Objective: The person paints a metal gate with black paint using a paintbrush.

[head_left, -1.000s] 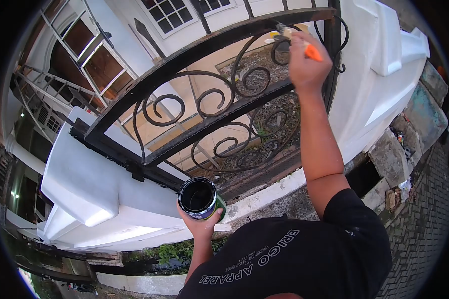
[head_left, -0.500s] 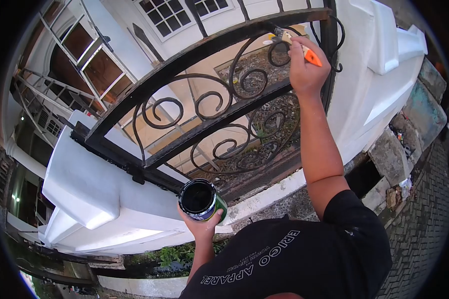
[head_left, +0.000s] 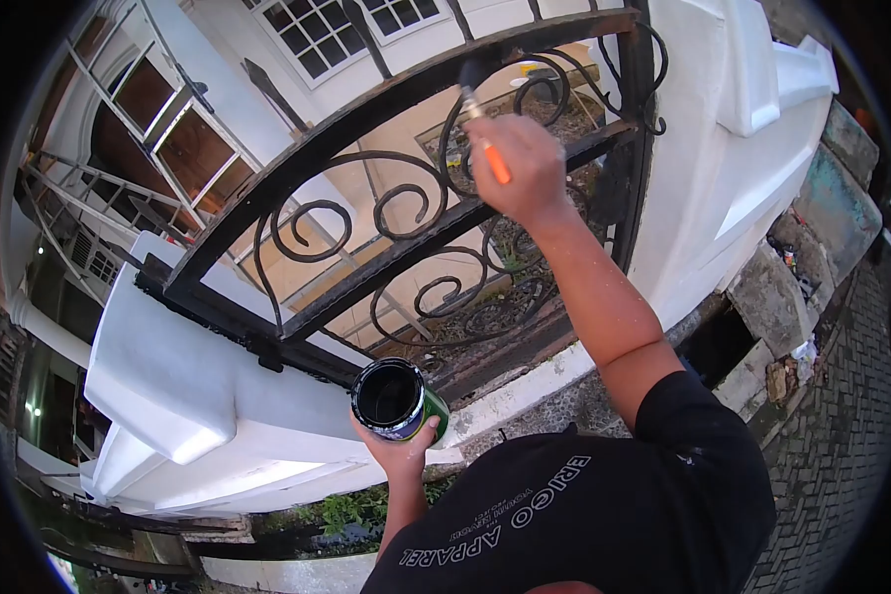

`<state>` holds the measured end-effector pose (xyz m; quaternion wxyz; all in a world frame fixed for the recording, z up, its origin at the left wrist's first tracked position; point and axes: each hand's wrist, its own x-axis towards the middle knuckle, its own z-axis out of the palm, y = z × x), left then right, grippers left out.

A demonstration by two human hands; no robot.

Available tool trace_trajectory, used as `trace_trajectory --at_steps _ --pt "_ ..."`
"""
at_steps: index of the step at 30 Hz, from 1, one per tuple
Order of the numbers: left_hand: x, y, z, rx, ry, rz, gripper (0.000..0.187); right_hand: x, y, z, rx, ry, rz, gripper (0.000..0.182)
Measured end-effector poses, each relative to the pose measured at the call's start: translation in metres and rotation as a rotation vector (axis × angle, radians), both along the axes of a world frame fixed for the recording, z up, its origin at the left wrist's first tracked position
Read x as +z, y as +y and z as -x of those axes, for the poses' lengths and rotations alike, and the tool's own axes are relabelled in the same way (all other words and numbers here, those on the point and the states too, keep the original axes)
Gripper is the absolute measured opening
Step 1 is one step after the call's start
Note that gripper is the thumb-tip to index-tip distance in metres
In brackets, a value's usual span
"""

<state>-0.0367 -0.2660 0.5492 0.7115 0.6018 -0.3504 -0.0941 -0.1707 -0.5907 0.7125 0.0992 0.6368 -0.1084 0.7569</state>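
My right hand (head_left: 530, 168) is raised and grips a paintbrush with an orange handle (head_left: 486, 134). The brush's dark bristles touch the top rail of a black wrought-iron fence panel (head_left: 366, 213) with scroll curls. My left hand (head_left: 398, 447) holds an open paint can (head_left: 394, 398) from below, near the fence's lower edge. The can has a green label, and its inside looks black.
White masonry pillars flank the panel, one at the left (head_left: 173, 381) and one at the right (head_left: 738, 148). Behind the fence lie gravel, tiles and a white building with windows (head_left: 317, 40). A brick pavement (head_left: 841, 436) runs along the right, with broken concrete blocks beside it.
My right hand with the brush has moved left and a little down along the top rail, from near the right post toward the middle. The paint can has stayed in place.
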Motion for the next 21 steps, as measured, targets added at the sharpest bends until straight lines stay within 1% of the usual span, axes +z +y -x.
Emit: trace_trajectory --at_steps 1,3,5,6,7,9,11,14,16,17,19,20,21 --pt "-0.001 0.0 0.0 0.002 -0.013 0.001 0.113 0.0 0.004 -0.002 0.067 0.063 0.014 0.017" --pt "-0.002 -0.004 -0.002 0.003 -0.029 0.009 0.113 0.002 0.017 0.001 0.113 0.051 -0.007 0.015" --pt "-0.004 -0.004 -0.001 0.003 -0.028 -0.004 0.113 0.004 0.021 0.002 0.393 -0.112 -0.112 0.012" --pt "-0.004 -0.004 0.0 0.01 -0.026 -0.003 0.113 0.003 0.01 0.002 0.456 -0.119 -0.213 0.009" --pt "-0.002 -0.005 0.002 0.008 -0.023 -0.013 0.114 0.002 -0.001 -0.001 0.463 -0.118 -0.215 0.009" --pt "-0.002 -0.004 0.004 0.009 -0.023 -0.028 0.114 0.0 -0.02 -0.004 0.705 -0.288 -0.52 0.008" --pt "-0.003 -0.006 0.004 0.004 -0.039 -0.018 0.115 0.001 -0.026 0.006 0.677 -0.274 -0.537 0.009" --pt "-0.007 -0.01 0.004 0.008 -0.043 -0.003 0.116 0.001 -0.02 0.015 0.645 -0.26 -0.453 0.01" --pt "-0.007 -0.012 0.005 0.016 -0.044 -0.014 0.117 0.001 -0.013 0.011 0.616 -0.175 -0.377 0.01" --pt "-0.007 -0.012 0.006 0.022 -0.047 -0.03 0.117 0.002 -0.017 0.012 0.619 -0.175 -0.38 0.01" --pt "-0.008 -0.011 0.009 0.014 -0.052 -0.03 0.117 0.006 -0.026 0.015 0.593 -0.284 -0.479 0.01" --pt "-0.007 -0.013 0.008 0.003 -0.056 -0.02 0.117 0.008 -0.028 0.023 0.582 -0.29 -0.522 0.01" --pt "-0.006 -0.015 0.008 0.003 -0.059 -0.012 0.117 0.01 -0.025 0.025 0.583 -0.291 -0.514 0.01"
